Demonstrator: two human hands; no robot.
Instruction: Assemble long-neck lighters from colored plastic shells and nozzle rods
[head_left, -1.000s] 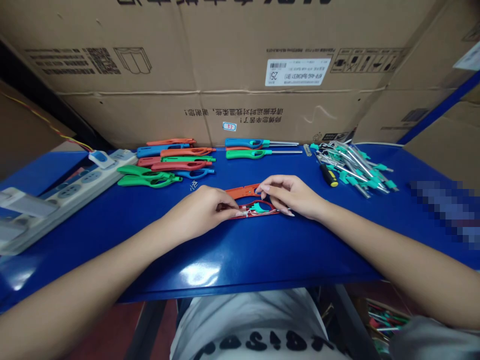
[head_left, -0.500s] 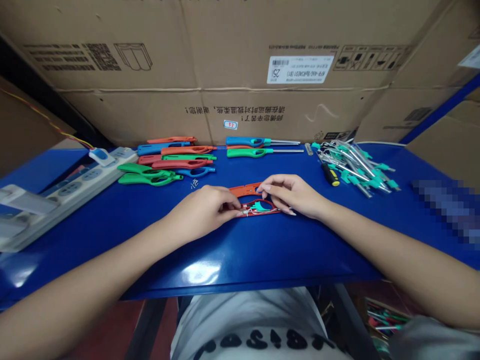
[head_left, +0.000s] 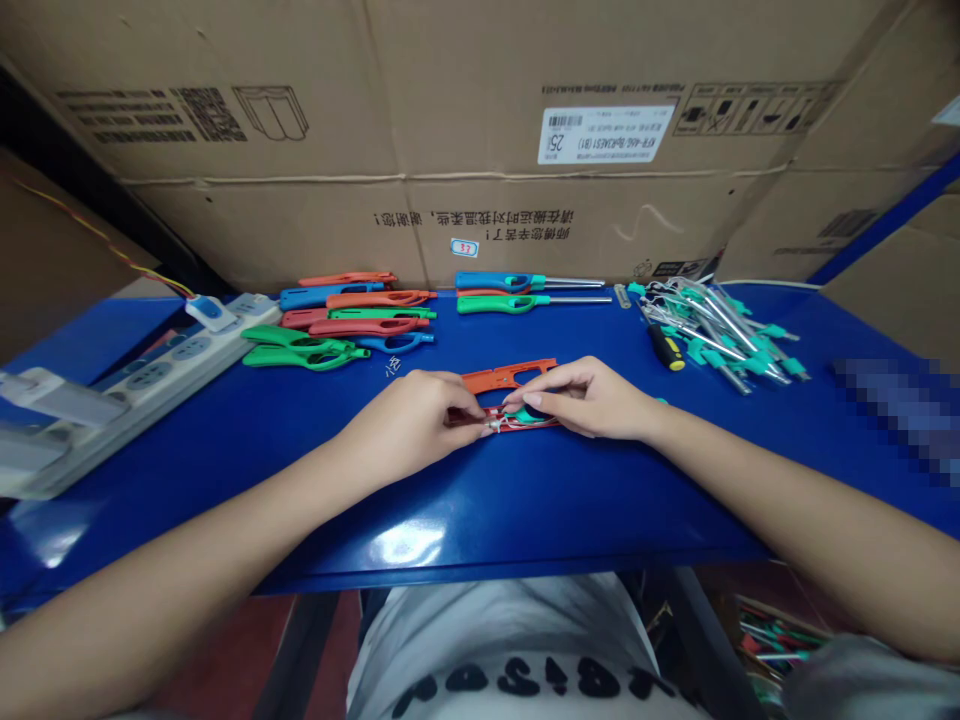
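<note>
My left hand [head_left: 420, 415] pinches the left end of an open red gas lighter shell [head_left: 517, 428], whose inside faces up. White wires run inside the shell, and a green trigger [head_left: 525, 414] lies in its middle. Over the shell's right part, my right hand [head_left: 592, 400] is closed, thumb and forefinger at the trigger; its other fingers are mostly hidden. Just behind lies an orange half shell [head_left: 491, 379], touching neither hand as far as I can see.
Lighter casings [head_left: 379, 299] lie at the back left, near small screws [head_left: 393, 366]. Two assembled lighters [head_left: 502, 302] rest by the cardboard box [head_left: 300, 220]. To the right are metal lighter tubes [head_left: 720, 330] and a screwdriver [head_left: 665, 347]. A power strip [head_left: 161, 375] stands left.
My right hand has moved left, from the orange half shell and the red shell's right end to the green trigger. The orange half shell now shows more fully. My left hand keeps its pinch.
</note>
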